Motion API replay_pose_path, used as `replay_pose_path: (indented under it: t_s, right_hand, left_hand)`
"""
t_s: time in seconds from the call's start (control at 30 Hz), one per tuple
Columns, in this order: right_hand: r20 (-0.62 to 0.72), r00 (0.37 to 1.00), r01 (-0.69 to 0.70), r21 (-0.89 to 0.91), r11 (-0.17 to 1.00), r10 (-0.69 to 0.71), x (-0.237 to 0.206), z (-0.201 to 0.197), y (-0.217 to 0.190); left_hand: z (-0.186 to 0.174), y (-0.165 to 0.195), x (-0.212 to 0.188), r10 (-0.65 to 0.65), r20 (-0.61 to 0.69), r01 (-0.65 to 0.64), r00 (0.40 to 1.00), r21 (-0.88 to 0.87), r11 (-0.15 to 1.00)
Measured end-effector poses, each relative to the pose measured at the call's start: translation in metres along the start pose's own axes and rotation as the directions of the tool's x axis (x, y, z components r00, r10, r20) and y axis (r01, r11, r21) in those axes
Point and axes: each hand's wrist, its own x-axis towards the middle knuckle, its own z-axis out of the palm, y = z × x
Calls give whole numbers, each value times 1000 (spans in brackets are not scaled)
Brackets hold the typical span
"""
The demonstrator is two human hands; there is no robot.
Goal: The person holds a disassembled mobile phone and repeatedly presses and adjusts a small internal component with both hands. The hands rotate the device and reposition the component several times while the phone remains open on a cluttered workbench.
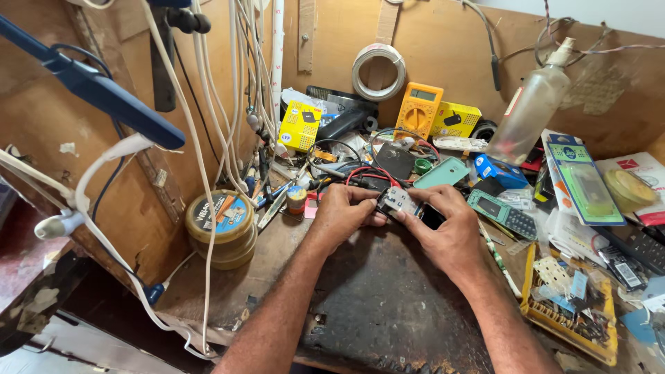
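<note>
While both hands meet over the dark tabletop (pixel 388 305), the small phone part (pixel 400 201) sits right between them. The left hand (pixel 344 213) pinches its near end with bent fingers, and the right hand (pixel 447 225) curls around its far end. It lies sideways, from hand to hand.

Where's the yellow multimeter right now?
The yellow multimeter leans against the back board, centre top of the head view, between the white wire coil and a yellow box.
</note>
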Motion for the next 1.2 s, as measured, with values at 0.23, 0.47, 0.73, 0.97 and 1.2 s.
replay_pose_path:
  t_s: [0.23, 0.47, 0.73, 0.97, 1.2]
  right_hand:
    - [-73, 994, 84, 37, 996, -81, -7, 66, 132]
    - [-33, 996, 79, 70, 994, -77, -5, 103, 221]
    - [-6, 997, 82, 35, 996, -82, -6, 123, 269]
    - [-3, 995, 97, -34, 995, -97, -6, 141, 309]
    - [-12, 993, 114, -42, 993, -114, -6, 151, 329]
  left_hand:
    - [21, -86, 66, 148, -188, -106, 971, 217, 971]
    - [26, -166, 137, 119, -50, -126, 992, -167, 978]
    - [26, -209, 167, 108, -51, -113, 993, -123, 986]
    - [24, -240, 190, 176, -127, -179, 976, -12, 984]
    - [27, -259, 206, 191, -144, -188, 971, 38, 981]
